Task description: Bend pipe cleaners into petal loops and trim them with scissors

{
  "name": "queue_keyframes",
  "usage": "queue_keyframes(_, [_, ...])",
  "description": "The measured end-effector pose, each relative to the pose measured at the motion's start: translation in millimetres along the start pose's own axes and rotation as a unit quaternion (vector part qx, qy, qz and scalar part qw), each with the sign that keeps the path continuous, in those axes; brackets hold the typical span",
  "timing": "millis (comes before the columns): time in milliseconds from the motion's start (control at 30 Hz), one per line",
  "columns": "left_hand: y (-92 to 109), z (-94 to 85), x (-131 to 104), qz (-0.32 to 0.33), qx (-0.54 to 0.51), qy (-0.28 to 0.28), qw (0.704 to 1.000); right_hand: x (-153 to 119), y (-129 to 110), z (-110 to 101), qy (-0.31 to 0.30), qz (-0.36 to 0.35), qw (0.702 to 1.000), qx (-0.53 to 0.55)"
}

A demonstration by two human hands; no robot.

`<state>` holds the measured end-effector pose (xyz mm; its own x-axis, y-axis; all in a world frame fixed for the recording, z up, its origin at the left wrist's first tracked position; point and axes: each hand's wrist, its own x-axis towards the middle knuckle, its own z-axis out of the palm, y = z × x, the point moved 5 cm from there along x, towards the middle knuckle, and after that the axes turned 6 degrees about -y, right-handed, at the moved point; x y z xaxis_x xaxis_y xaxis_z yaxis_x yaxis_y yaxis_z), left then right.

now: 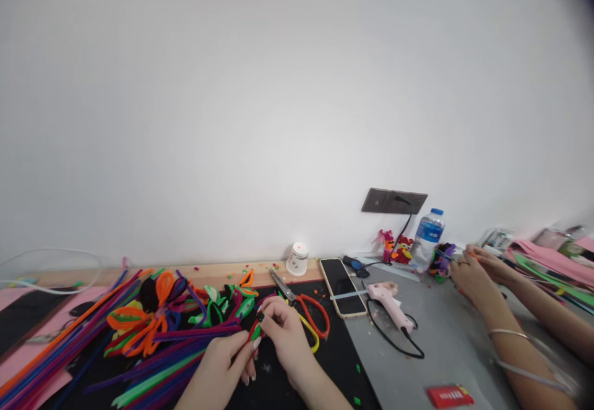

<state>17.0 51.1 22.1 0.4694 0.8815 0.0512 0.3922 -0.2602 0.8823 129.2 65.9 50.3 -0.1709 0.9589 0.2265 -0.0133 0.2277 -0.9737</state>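
Left grip [221,360] and right grip [285,337] pinched closed on red-green piece [255,332], between them. Scissors [291,297] just beyond right grip, phone [341,286] farther right. Stems [160,370] left of left grip.

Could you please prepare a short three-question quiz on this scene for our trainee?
1. True or false: the blue-capped bottle stands right of the phone.
2. Which tool lies on the grey surface: A) a hammer, B) a pale pink glue gun, C) a stapler?
3. What bright colours show on the small piece held between the left hand and right hand?

Key: 1. True. 2. B. 3. Red and green.
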Motion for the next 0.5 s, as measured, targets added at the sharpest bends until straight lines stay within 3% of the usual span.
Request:
queue_keyframes(233, [-4, -0.2, 2, -0.006, -0.018, 0.006, 1.000, -1, -6, -1, -0.019, -0.036, 0.993, -0.115])
queue_keyframes(500, [-2, -0.1, 0, -0.011, -0.029, -0.001, 1.000, -1, -14, -4, -0.005, -0.047, 0.985, -0.164])
